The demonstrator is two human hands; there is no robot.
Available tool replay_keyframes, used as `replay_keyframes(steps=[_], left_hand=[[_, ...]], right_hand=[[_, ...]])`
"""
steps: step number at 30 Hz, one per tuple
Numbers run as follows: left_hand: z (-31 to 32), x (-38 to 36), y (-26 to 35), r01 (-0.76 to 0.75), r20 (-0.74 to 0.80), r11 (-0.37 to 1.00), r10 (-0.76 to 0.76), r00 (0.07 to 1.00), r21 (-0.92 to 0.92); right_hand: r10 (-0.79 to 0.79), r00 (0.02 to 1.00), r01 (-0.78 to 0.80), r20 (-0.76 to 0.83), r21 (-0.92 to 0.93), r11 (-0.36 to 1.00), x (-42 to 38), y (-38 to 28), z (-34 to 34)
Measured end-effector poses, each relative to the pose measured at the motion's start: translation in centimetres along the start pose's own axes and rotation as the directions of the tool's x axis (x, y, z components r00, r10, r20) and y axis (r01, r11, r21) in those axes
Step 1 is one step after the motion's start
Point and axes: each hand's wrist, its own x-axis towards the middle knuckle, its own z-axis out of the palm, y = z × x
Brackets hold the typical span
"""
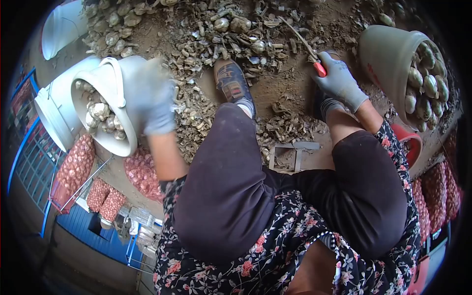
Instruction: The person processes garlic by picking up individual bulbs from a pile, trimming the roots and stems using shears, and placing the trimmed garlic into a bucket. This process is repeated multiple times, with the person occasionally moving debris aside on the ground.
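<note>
Floral shirt (275, 255) nearest camera. Right gloved hand (339, 81): fingers wrapped round red-handled cutting tool (320, 69). Left gloved hand (153, 98) blurred, can't tell fingers; garlic bulbs (101, 111) in white bucket (129, 142) just beside them. Dirt floor (284, 91) between hands, strewn with trimmings (189, 105); mesh sacks (76, 164) left of left fingers.

Lit softly, brightest on the white buckets (54, 110) at left. Bends strongly toward dark, rounded edges. Smears the left hand (153, 98) with motion blur; shows the right hand (340, 82) fairly clearly.
</note>
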Motion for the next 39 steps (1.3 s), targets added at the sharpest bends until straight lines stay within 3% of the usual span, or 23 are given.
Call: replay_keyframes(steps=[1, 2, 3, 4, 7, 8, 9, 11, 12, 16, 18, 19, 21, 22, 27, 28, 29, 30, 31, 33, 35, 37, 39], left_hand=[[3.4, 1.1, 3.9, -0.413, 0.247, 0.881, 0.357, 0.901, 0.232], [7.2, 0.4, 4.7, -0.431, 0.214, 0.901, 0.412, 0.886, 0.051], [10.1, -0.5, 5.1, -0.352, 0.248, 0.926, 0.376, 0.893, -0.135], [12.3, -1.0, 5.1, -0.322, 0.294, 0.929, 0.363, 0.884, -0.180], [15.3, 0.0, 4.4, -0.130, 0.350, 0.969, 0.199, 0.915, -0.210], [15.2, 0.7, 3.7, 0.058, 0.503, 0.985, 0.030, 0.864, -0.160], [16.1, -0.1, 0.6, 0.173, 0.483, 0.977, -0.092, 0.871, -0.125], [15.1, -0.3, -3.1, -0.245, 0.379, 0.960, 0.178, 0.908, 0.137], [14.7, -0.5, -2.9, -0.031, 0.391, 0.990, -0.026, 0.920, 0.138], [13.9, 0.1, -1.8, -0.129, 0.401, 0.932, -0.020, 0.916, 0.340], [14.3, 1.1, -0.2, 0.167, 0.344, 0.967, -0.225, 0.912, 0.190], [14.8, 1.8, 0.7, 0.172, 0.343, 0.967, -0.229, 0.911, 0.188], [16.5, 3.2, 2.0, 0.035, 0.541, 0.990, -0.105, 0.834, 0.137], [17.2, 3.5, 2.1, -0.130, 0.630, 0.947, -0.090, 0.772, 0.295], [19.0, 3.2, -1.5, 0.084, 0.605, 0.996, -0.052, 0.794, -0.024], [18.3, 2.6, -1.0, 0.376, 0.634, 0.889, -0.136, 0.762, -0.262], [18.0, 2.4, -0.4, 0.613, 0.679, 0.646, -0.195, 0.708, -0.455], [17.9, 2.0, 0.1, 0.480, 0.589, 0.724, -0.126, 0.798, -0.495], [17.7, 1.5, 0.4, 0.483, 0.590, 0.723, -0.129, 0.797, -0.494], [16.2, 1.3, 2.3, 0.836, 0.809, 0.193, -0.217, 0.546, -0.513], [15.6, 1.2, 3.5, 0.846, 0.834, 0.113, -0.147, 0.533, -0.521], [15.5, 1.2, 4.4, 0.837, 0.845, -0.143, 0.005, 0.535, -0.529], [15.2, 1.2, 4.6, 0.823, 0.841, -0.213, 0.010, 0.541, -0.527]], right_hand=[[-0.001, 1.000, 0.001, -0.002, -0.005, 1.000, 0.1, 0.2, 0.0], [0.002, 1.000, -0.001, 0.015, -0.040, 0.999, 0.2, 0.5, 0.2], [0.010, 1.000, -0.007, 0.029, -0.072, 0.997, 0.3, 0.8, 0.4], [0.025, 0.998, -0.021, 0.055, -0.072, 0.997, 0.4, 1.0, 0.3], [0.058, 0.995, -0.055, 0.080, -0.045, 0.997, 0.0, 0.8, -0.3], [0.058, 0.995, -0.054, 0.083, -0.044, 0.998, -0.2, 0.9, -0.2], [0.055, 0.995, -0.051, 0.089, -0.041, 0.998, -0.3, 0.9, -0.1], [0.036, 0.997, -0.035, 0.064, -0.017, 0.999, -0.1, 1.1, -0.4], [0.044, 0.997, -0.042, 0.068, -0.034, 0.999, 0.3, 1.4, -0.5], [0.088, 0.987, -0.086, 0.136, -0.022, 0.996, -0.1, 1.5, -0.3], [0.089, 0.986, -0.086, 0.144, -0.023, 0.996, -0.1, 1.6, -0.2], [0.084, 0.985, -0.081, 0.149, -0.024, 0.996, -0.1, 1.6, -0.2], [0.084, 0.983, -0.079, 0.164, -0.035, 0.996, 0.0, 1.3, -0.5], [0.085, 0.981, -0.079, 0.176, -0.040, 0.996, 0.1, 1.2, -0.5], [0.007, 0.991, 0.000, 0.133, -0.052, 0.999, 0.1, 0.9, -0.3], [-0.008, 0.991, 0.016, 0.134, -0.059, 0.998, 0.1, 0.9, -0.2], [-0.008, 0.991, 0.016, 0.131, -0.058, 0.998, 0.3, 0.9, -0.1], [-0.012, 0.994, 0.018, 0.106, -0.058, 0.998, 0.4, 1.0, 0.1], [-0.016, 0.996, 0.021, 0.084, -0.059, 0.998, 0.4, 1.0, 0.3], [-0.029, 0.996, 0.034, 0.086, -0.068, 0.997, 0.6, 0.3, 0.0], [-0.038, 0.996, 0.044, 0.081, -0.077, 0.996, 0.8, -0.4, -0.1], [-0.139, 0.990, 0.141, 0.032, -0.104, 0.984, 1.0, -0.7, 0.0], [-0.166, 0.986, 0.165, 0.005, -0.153, 0.974, 1.0, -0.7, -0.1]])
